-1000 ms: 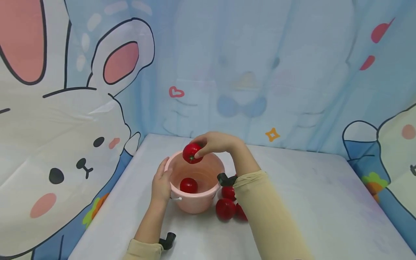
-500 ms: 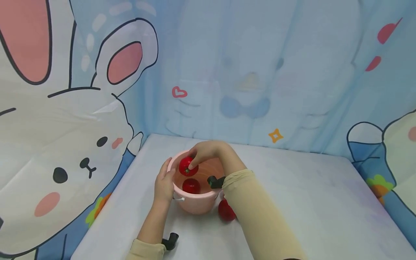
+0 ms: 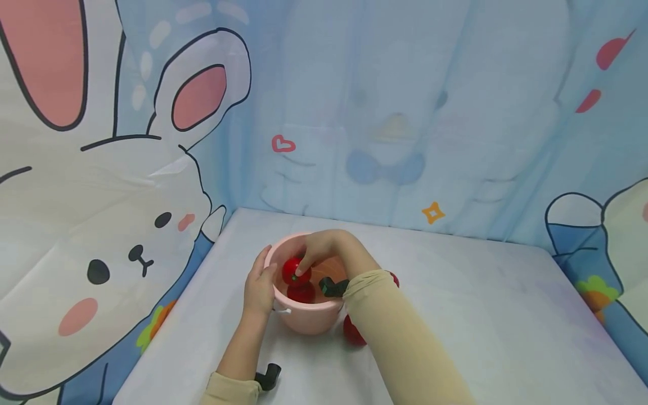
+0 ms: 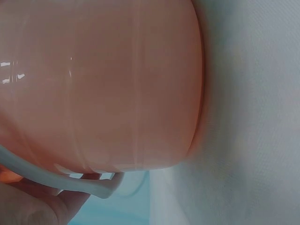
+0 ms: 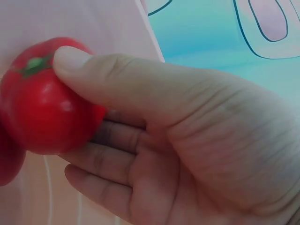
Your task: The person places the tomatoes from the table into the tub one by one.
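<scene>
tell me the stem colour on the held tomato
Green; the stem on the tomato shows best in the right wrist view.

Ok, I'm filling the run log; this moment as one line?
Right hand: holding tomato inside bucket; left hand: touching bucket; second red fruit: inside bucket; more red fruit: outside

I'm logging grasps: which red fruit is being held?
The green-stemmed tomato in the pink bucket, pinched by the right hand; the bucket's other fruit isn't gripped, others lie outside.
</scene>
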Tool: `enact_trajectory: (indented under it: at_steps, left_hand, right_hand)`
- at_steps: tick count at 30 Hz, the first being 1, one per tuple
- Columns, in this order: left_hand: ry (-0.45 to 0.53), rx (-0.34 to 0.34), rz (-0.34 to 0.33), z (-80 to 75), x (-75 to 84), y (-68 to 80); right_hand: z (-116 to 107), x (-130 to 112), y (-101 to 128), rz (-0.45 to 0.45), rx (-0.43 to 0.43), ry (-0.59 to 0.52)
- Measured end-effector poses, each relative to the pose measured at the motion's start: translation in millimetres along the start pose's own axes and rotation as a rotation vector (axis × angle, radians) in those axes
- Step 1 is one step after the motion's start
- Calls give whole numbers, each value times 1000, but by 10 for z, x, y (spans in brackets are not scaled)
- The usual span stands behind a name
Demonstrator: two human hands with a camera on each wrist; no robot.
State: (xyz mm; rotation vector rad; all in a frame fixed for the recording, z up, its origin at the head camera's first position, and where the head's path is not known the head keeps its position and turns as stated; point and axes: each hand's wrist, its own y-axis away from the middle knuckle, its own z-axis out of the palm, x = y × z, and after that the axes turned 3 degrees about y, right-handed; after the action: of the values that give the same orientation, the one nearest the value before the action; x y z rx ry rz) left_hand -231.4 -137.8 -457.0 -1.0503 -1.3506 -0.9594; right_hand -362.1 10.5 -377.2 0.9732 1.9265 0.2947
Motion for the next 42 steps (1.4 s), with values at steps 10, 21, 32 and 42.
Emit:
enact_trajectory:
  at_steps: [10, 21, 32, 42]
  left_hand:
    - [7, -5, 3, -6, 6, 5]
    - [0, -7, -14, 5, -11, -2]
    - [-4, 2, -14, 15, -1, 8]
    - [-21, 17, 3, 24, 16, 16]
  right_hand:
    - [17, 13, -41, -34, -25, -77]
    - [-21, -16, 67, -23, 69, 131]
    - [-189, -69, 474, -89, 266, 404]
    - [-274, 252, 1202, -163, 492, 240]
